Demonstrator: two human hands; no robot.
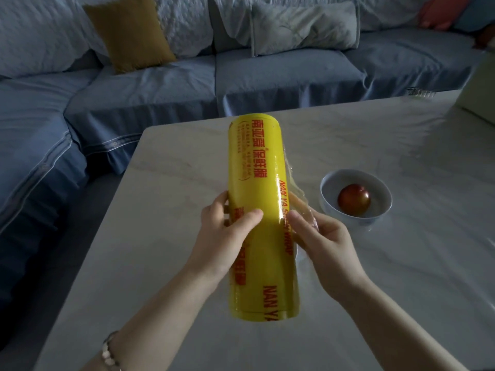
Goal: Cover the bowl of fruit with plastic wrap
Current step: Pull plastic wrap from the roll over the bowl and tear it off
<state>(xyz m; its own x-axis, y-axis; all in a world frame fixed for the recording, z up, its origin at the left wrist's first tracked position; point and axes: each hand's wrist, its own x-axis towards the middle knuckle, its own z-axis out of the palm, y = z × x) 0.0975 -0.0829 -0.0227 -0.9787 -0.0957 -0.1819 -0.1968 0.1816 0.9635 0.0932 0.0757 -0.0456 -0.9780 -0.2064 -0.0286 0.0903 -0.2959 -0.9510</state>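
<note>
Above the counter (401, 277), in front of the person, both hands hold the yellow roll of plastic wrap (257, 183) lengthwise; the step in hand looks to be freeing the loose film edge (290, 178), with no sheet drawn out yet; the left hand (225, 231) has its fingers (218, 203) curled round the roll's left side, thumb laid on top; the right hand (324, 245) has its fingers (302, 226) half closed, pinching crinkled clear film at the roll's right flank; the bowl (329, 183) stands uncovered on the counter just right of the roll, one red fruit (354, 203) inside; next, I judge, a sheet wider than the bowl must be pulled out steadily, lest it cling to itself.
</note>
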